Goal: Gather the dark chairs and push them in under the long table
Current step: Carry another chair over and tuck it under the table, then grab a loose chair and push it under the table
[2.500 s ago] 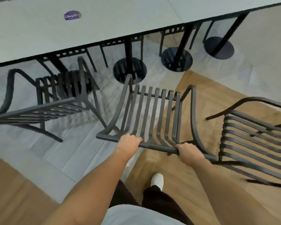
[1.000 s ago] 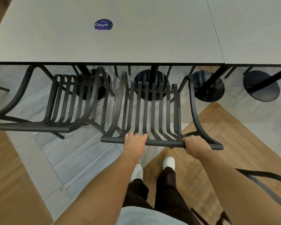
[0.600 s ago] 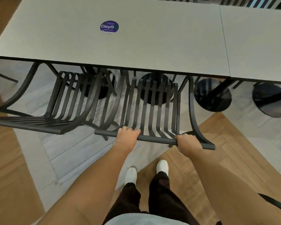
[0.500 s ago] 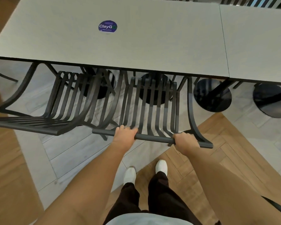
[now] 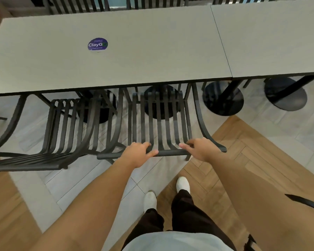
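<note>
A dark slatted chair (image 5: 159,120) stands straight in front of me, its seat front tucked under the edge of the long grey table (image 5: 134,66). My left hand (image 5: 137,152) rests on the chair's top back rail (image 5: 170,153) with its fingers loosened and the thumb stretched along the rail. My right hand (image 5: 198,147) lies over the rail's right end with fingers straight, pointing left. A second dark chair (image 5: 67,127) sits close on the left, its seat partly under the table.
A purple round sticker (image 5: 98,44) is on the tabletop. Black pedestal bases (image 5: 223,98) (image 5: 286,95) stand under the table to the right. Part of another dark chair (image 5: 306,201) shows at the lower right. More chair backs (image 5: 80,4) line the table's far side.
The chair slid forward until its seat went under the table edge. Both hands, which gripped the back rail, have loosened with fingers straightening.
</note>
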Demonstrator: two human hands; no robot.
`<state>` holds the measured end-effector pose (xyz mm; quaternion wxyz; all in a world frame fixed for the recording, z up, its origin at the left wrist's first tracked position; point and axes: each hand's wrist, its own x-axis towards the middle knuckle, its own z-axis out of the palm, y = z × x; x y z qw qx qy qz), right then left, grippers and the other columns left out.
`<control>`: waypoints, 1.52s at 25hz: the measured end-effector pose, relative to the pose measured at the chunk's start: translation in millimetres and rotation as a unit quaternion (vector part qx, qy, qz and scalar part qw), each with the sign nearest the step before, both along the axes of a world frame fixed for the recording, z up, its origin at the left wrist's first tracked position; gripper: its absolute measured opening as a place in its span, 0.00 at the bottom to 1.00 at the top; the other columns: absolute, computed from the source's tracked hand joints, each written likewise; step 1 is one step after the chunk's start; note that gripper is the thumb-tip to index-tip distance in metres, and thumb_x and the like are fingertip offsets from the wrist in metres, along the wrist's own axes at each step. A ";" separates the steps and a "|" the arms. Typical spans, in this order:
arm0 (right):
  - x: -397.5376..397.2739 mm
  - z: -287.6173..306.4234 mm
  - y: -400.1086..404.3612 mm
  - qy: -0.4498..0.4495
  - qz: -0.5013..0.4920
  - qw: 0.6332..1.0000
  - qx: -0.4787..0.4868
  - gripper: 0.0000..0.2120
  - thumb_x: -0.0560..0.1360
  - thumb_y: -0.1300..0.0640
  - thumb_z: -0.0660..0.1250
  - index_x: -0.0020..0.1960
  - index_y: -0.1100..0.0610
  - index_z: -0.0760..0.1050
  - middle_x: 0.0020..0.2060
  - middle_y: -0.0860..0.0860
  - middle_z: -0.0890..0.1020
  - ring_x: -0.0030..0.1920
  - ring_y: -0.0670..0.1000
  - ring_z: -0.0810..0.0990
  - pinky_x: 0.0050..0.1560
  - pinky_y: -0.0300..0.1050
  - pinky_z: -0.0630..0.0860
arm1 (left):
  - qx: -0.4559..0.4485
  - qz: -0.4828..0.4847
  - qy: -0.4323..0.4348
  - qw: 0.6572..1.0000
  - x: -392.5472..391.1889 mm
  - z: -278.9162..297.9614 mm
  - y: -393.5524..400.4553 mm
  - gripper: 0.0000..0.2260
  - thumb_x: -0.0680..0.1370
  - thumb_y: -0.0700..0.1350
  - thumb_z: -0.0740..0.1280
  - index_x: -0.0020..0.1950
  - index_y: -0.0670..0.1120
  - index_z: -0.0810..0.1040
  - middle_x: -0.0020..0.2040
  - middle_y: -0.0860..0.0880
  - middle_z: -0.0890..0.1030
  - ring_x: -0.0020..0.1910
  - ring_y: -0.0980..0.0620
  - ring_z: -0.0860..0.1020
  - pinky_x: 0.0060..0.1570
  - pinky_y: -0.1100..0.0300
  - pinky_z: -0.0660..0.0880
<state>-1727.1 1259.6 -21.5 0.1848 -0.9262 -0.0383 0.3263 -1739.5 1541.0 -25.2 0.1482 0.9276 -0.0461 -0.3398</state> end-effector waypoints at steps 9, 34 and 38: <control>-57.2 52.7 -23.6 -0.127 -0.166 0.976 -0.056 0.19 0.84 0.41 0.56 0.53 0.52 0.79 0.41 0.50 0.81 0.43 0.53 0.79 0.45 0.52 0.79 | -0.028 -0.151 -0.101 0.983 6.1 48.7 -55.4 0.16 0.85 0.55 0.59 0.67 0.50 0.78 0.56 0.47 0.82 0.53 0.47 0.79 0.52 0.49 0.79; -606.6 62.5 -265.8 -0.046 -0.549 0.822 -0.142 0.13 0.84 0.47 0.60 0.56 0.52 0.80 0.43 0.50 0.81 0.44 0.51 0.81 0.50 0.52 0.82 | -0.140 -0.479 -0.084 0.863 -389.5 59.7 -438.2 0.13 0.86 0.52 0.59 0.63 0.50 0.80 0.55 0.49 0.83 0.48 0.51 0.80 0.47 0.57 0.76; -717.9 67.3 -315.7 -0.060 -0.581 0.800 -0.135 0.14 0.84 0.47 0.60 0.60 0.51 0.80 0.47 0.49 0.83 0.48 0.51 0.81 0.53 0.51 0.81 | -0.150 -0.507 -0.065 0.846 -479.4 57.3 -513.4 0.13 0.85 0.53 0.59 0.64 0.51 0.79 0.53 0.49 0.84 0.47 0.52 0.80 0.49 0.55 0.80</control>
